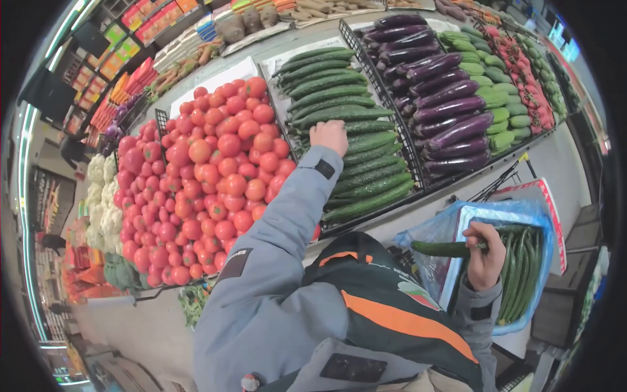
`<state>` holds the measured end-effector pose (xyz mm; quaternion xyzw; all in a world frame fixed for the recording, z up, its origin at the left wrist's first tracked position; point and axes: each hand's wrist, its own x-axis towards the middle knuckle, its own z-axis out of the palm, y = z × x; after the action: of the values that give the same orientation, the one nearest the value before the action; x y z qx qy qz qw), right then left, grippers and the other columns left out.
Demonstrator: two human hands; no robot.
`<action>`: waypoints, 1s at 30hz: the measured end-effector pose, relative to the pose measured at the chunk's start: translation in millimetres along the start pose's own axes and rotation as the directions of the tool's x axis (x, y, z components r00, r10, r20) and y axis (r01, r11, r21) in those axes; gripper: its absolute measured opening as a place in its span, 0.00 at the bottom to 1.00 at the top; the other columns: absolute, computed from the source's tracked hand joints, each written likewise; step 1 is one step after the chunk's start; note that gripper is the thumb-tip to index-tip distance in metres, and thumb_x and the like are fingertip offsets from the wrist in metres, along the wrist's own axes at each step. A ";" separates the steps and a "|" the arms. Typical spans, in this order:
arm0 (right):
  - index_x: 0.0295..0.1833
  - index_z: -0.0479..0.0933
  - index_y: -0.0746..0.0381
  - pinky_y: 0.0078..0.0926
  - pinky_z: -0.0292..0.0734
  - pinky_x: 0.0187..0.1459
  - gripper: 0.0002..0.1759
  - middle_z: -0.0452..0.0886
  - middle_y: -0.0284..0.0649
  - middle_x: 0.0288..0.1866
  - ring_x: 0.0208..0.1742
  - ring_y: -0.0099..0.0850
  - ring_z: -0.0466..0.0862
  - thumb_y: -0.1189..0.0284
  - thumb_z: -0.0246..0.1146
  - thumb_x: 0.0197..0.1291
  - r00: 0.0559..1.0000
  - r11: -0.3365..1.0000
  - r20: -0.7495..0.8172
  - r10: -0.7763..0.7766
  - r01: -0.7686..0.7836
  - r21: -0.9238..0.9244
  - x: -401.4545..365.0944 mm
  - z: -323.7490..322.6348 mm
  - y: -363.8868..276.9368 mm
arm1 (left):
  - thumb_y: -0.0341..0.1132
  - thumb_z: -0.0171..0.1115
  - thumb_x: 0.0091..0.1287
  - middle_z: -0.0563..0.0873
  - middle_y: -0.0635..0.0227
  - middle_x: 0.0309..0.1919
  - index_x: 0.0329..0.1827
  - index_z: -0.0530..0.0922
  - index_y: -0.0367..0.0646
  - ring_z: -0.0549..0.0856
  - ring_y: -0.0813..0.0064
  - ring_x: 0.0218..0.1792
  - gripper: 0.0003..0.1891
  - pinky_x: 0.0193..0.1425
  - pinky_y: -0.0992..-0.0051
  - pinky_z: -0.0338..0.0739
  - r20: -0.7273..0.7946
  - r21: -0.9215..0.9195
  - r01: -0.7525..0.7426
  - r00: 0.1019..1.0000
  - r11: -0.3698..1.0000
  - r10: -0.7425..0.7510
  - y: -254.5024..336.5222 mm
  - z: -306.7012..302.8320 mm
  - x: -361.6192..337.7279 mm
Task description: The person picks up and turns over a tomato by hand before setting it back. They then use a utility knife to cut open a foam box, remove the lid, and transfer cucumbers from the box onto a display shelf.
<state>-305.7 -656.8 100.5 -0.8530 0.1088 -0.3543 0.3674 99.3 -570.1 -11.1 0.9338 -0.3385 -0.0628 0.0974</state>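
Observation:
Rows of green cucumbers (366,166) lie side by side in a display section between tomatoes and eggplants. My left hand (330,136) rests on the cucumbers in the middle of the rows, its fingers bent down and partly hidden, so its grip is unclear. On the right, my right hand (484,256) is closed around one end of a single cucumber (436,249), which points left. Below that hand stands a box (452,277) lined with blue plastic, with more long cucumbers (522,277) inside.
Red tomatoes (225,173) fill the display to the left, with cauliflower (104,196) farther left. Purple eggplants (450,98) lie right of the cucumbers behind a black divider (386,98). Light green squash (496,98) sit beyond them. Packaged goods (153,26) stand at the upper left.

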 end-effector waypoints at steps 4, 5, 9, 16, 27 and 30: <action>0.57 0.77 0.64 0.28 0.76 0.34 0.15 0.80 0.43 0.39 0.32 0.31 0.77 0.65 0.56 0.75 0.999 1.000 0.030 -0.024 0.023 0.006 3.5 5.0 1.5 | 0.38 0.52 0.72 0.85 0.64 0.45 0.43 0.82 0.51 0.77 0.55 0.49 0.09 0.49 0.56 0.71 -0.117 0.048 -0.068 0.990 0.997 0.073 -17.0 19.1 10.8; 0.57 0.77 0.63 0.29 0.76 0.34 0.15 0.80 0.43 0.39 0.31 0.31 0.77 0.64 0.56 0.75 0.999 1.000 0.033 -0.026 0.025 0.011 3.5 5.7 1.5 | 0.37 0.54 0.71 0.84 0.63 0.43 0.41 0.82 0.50 0.77 0.54 0.48 0.08 0.46 0.56 0.71 -0.155 0.070 -0.109 0.981 0.992 0.118 -19.8 22.7 12.4; 0.55 0.77 0.64 0.32 0.77 0.36 0.13 0.82 0.44 0.38 0.34 0.36 0.79 0.67 0.55 0.74 0.999 0.999 0.027 -0.019 0.018 0.026 3.2 6.3 -0.7 | 0.49 0.56 0.73 0.84 0.65 0.52 0.52 0.83 0.54 0.77 0.56 0.55 0.14 0.56 0.59 0.71 -0.065 0.093 -0.109 0.991 0.990 0.115 -17.0 8.4 11.6; 0.53 0.79 0.63 0.31 0.79 0.39 0.12 0.83 0.44 0.38 0.37 0.34 0.81 0.67 0.56 0.74 0.997 0.997 0.021 0.073 -0.073 0.038 -8.1 3.3 0.9 | 0.37 0.55 0.72 0.82 0.64 0.47 0.47 0.81 0.53 0.77 0.55 0.50 0.07 0.48 0.57 0.73 -0.102 0.073 -0.191 0.975 0.979 0.197 -27.1 21.8 17.6; 0.54 0.80 0.62 0.34 0.82 0.41 0.13 0.83 0.42 0.39 0.39 0.36 0.83 0.65 0.57 0.73 0.988 0.985 -0.006 0.156 -0.155 0.074 -23.7 -1.2 4.3 | 0.46 0.61 0.71 0.75 0.61 0.59 0.67 0.74 0.52 0.74 0.56 0.58 0.23 0.54 0.54 0.76 -0.059 0.156 -0.199 0.976 0.967 0.211 -36.2 -23.8 31.7; 0.55 0.79 0.62 0.35 0.81 0.41 0.14 0.83 0.42 0.39 0.39 0.36 0.82 0.64 0.57 0.73 0.989 0.986 -0.010 0.148 -0.147 0.083 -24.8 -0.2 3.8 | 0.41 0.52 0.76 0.74 0.53 0.64 0.68 0.72 0.47 0.77 0.47 0.57 0.20 0.60 0.51 0.75 -0.032 0.158 -0.259 0.963 0.953 0.267 -61.1 7.4 55.3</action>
<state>-323.5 -648.5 84.9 -0.8239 0.1601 -0.3371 0.4264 178.0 -560.9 -34.9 0.8865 -0.4609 0.0015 0.0420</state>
